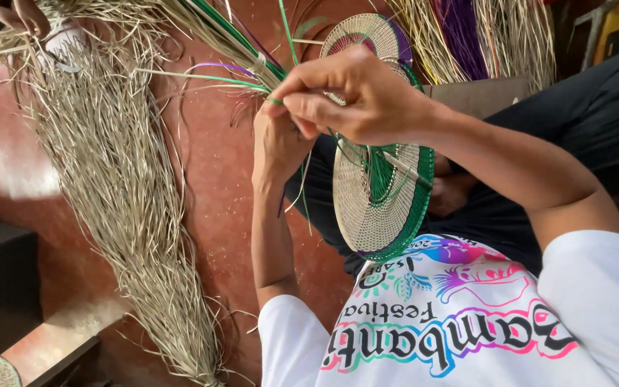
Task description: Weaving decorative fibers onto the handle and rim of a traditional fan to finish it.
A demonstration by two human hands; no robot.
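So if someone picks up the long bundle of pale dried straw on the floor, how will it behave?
The bundle of pale dried straw would probably flop and sag, since its thin strands lie loose and splayed. It looks light for its size. Stray strands stick out along its edges, so some may slip out or snap.

The right hand (356,97) pinches a thin green strand (209,77) between thumb and fingertips, just in front of a round woven disc (381,208) of pale straw with a green rim. The left hand (277,147) is raised beside the disc, its grip partly hidden behind the right hand. A long bundle of dry pale straw (120,193) lies on the reddish floor (216,208) to one side. Purple fibres (463,29) hang among more straw above.
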